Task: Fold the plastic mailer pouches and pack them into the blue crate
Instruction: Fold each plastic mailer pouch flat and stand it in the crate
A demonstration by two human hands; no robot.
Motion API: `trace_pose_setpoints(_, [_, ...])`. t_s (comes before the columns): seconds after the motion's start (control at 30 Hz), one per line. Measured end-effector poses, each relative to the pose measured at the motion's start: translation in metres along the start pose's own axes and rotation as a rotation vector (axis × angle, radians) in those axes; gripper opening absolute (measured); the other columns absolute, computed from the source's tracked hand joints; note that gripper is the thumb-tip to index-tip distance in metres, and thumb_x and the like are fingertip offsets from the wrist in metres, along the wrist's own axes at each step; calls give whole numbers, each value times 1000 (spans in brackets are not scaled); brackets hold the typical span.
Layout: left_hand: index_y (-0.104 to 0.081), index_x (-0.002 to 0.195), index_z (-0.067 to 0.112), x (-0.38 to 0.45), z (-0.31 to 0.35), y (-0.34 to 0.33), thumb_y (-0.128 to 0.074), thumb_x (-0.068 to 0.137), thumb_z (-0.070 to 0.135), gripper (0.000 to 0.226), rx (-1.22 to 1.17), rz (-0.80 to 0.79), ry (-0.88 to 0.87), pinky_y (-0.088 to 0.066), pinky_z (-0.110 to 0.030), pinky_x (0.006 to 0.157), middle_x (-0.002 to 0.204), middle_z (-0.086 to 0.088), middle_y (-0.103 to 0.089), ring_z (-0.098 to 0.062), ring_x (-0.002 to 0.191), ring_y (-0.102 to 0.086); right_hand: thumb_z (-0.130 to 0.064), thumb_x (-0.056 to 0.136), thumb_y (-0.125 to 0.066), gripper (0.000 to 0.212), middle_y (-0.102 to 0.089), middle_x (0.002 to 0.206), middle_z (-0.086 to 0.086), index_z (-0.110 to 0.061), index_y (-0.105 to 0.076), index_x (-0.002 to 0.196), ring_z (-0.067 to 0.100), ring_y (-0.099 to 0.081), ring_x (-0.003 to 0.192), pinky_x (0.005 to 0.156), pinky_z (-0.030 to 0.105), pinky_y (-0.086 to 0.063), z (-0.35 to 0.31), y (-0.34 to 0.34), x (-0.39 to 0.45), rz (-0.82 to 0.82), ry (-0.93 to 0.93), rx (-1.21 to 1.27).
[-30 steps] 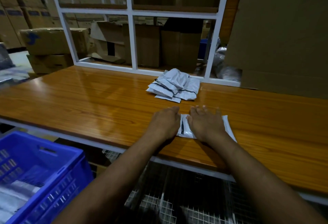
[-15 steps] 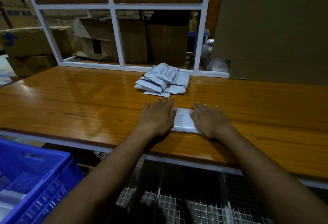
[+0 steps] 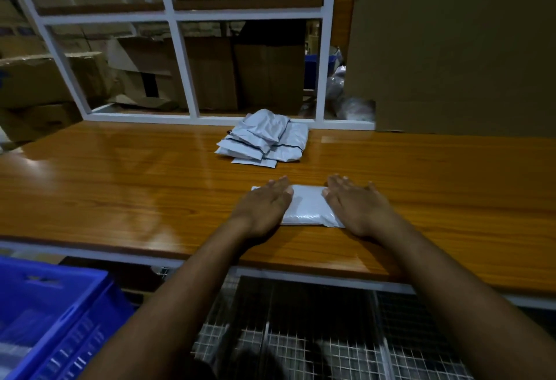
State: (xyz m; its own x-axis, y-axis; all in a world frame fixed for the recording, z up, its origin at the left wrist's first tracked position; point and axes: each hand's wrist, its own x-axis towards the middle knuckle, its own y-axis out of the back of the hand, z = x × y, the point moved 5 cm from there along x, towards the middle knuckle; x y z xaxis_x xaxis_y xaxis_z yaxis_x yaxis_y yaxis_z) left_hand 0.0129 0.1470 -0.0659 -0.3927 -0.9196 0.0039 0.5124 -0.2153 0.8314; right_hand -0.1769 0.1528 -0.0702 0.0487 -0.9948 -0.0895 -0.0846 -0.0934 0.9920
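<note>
— Where is our crate [image 3: 57, 316]?

— Far down on the left, below the table [image 3: 120, 187] edge. It is well apart from the pouch.

— And our left hand [image 3: 264, 205]?

— It lies flat on the left end of the pouch [image 3: 307, 206]. The fingers are straight and close together. They press down and grab nothing.

— How does the pouch lie?

— It looks folded. It sits near the front edge of the table, right in front of us. Its long side runs left to right, from one hand to the other.

— And our right hand [image 3: 355, 206]?

— Flat too, on the right end. Fingers straight, pressing down.

— Which hand is nearer the crate?

— The left one, we think. So the pouch must go left and down, past the table edge.

— What about the pile [image 3: 264, 139]?

— It waits farther back on the table, behind the pouch, near the white frame [image 3: 183, 58]. Those pouches are not touching our hands.
</note>
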Motion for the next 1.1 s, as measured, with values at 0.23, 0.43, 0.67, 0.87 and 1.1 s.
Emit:
trace_pose_setpoints(0.23, [0,161,21,-3,-42,33,-48,100,53,84,-7,106,239,-41,-48,108,154,-17,-41,-37,136,-43,-53,105,-32,62,-27,163,2,-23,-26,158,24,-25,150,120,43,-20,12,9,-16,76,60,372])
trace_pose_setpoints(0.43, [-3,162,24,-20,-33,30,-74,90,30,101,-302,98,117,-47,-35,95,144,2,-57,-16,119,-55,-44,84,-76,87,-60,126,-8,-25,-31,155,13,-55,117,96,28,-45,23,40,-38,-32,165,414])
trace_pose_setpoints(0.67, [-38,150,36,-27,9,73,-84,75,1,95,-412,416,-248,-57,-23,77,120,8,-57,-10,102,-60,-34,76,-84,66,-52,109,-10,-35,-54,135,11,-49,100,84,32,-47,7,90,-49,355,305,82])
trace_pose_setpoints(0.87, [-61,125,33,-25,2,58,-56,80,-1,57,-650,250,-225,-51,-28,69,119,-2,-62,-22,104,-60,-37,86,-69,37,-42,125,-18,-44,-51,118,4,-40,111,89,27,-38,-14,45,-75,413,430,-113])
trace_pose_setpoints(1.1, [-62,135,21,-10,-14,14,-42,105,21,36,189,300,-122,-38,-34,106,142,-2,-56,-22,127,-46,-56,102,-37,34,-61,113,-13,-36,-61,114,9,-54,102,87,37,-48,-19,41,-66,256,373,52])
